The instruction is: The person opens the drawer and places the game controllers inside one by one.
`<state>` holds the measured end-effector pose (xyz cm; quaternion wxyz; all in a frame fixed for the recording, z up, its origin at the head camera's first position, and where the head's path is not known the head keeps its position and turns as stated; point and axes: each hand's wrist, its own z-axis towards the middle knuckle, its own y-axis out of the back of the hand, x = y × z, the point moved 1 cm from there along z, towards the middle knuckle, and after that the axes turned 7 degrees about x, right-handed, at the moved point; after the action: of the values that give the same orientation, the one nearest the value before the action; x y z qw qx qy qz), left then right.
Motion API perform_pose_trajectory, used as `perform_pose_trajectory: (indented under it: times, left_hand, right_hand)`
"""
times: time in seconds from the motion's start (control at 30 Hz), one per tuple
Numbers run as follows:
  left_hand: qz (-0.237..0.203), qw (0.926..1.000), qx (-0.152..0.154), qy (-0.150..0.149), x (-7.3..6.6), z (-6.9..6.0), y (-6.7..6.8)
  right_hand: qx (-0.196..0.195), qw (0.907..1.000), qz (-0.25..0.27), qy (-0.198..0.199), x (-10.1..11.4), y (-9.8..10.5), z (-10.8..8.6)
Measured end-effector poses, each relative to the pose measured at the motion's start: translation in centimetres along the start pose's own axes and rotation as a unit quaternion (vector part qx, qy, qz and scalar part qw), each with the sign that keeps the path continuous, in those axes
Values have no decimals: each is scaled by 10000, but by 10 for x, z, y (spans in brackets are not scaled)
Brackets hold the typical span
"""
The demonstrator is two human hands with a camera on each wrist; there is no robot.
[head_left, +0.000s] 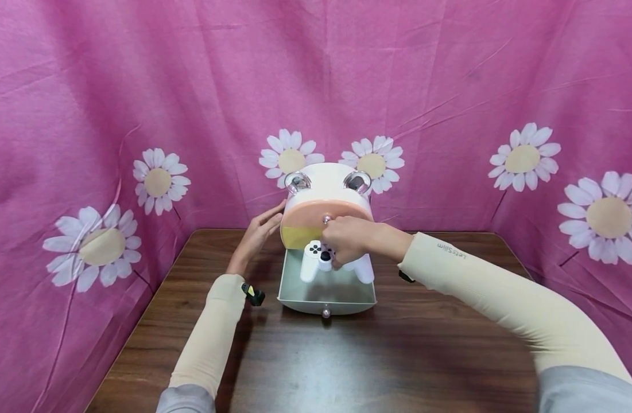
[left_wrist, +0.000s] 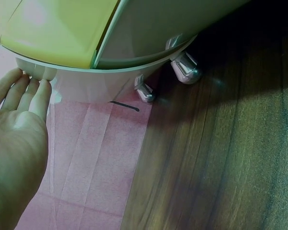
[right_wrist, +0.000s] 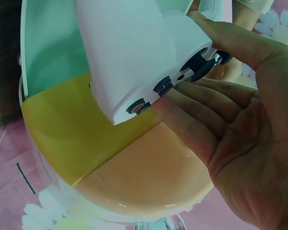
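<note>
My right hand (head_left: 349, 236) pinches a white game controller (head_left: 309, 268) between thumb and fingers. The controller, with black thumbsticks and buttons, hangs over a pulled-out pale green drawer (head_left: 300, 307). That drawer is the lowest of a small white cabinet (head_left: 326, 178) with two round eye-like pieces on top. Above it, the yellow drawer (head_left: 299, 234) and the orange drawer (head_left: 305, 212) are closed. In the left wrist view, the extended fingertips of my left hand (left_wrist: 19, 143) rest against the cabinet's white side. The right wrist view shows the controller (right_wrist: 129, 52) close up; part of the drawer is hidden behind it.
The cabinet stands toward the back of a brown wooden table (head_left: 398, 344) on short metallic feet (left_wrist: 186, 69). A pink curtain (head_left: 217, 86) with white daisies surrounds the table at the back and sides. A metallic knob (head_left: 326, 314) sticks out from the green drawer's front.
</note>
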<state>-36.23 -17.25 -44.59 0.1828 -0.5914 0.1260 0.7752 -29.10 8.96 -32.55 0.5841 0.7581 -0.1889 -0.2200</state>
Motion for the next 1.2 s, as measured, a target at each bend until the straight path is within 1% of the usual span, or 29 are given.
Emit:
perform_pose_trajectory:
  times: [0.17,0.47,0.63,0.87,1.0,1.2]
  left_hand:
    - [-37,10000,-26,1,0,0,0]
    - [-84,9999,-87,34,2,1,0]
    - [-118,9999,-86,4,2,1,0]
    - [-133,9999,-78,30,1,1,0]
    - [-124,9999,-72,38,0,0,-1]
    - [-98,9999,-59,35,0,0,-1]
  right_hand:
    - [142,9999,49,8,1,-4,5]
    - [239,9997,94,54,3,-15,15]
    - [309,9995,99,64,5,-22,21]
    - [374,9988,296,-57,7,-33,27]
    - [488,9978,408,-166,8,-40,30]
    - [589,9972,443,-139,9,-51,35]
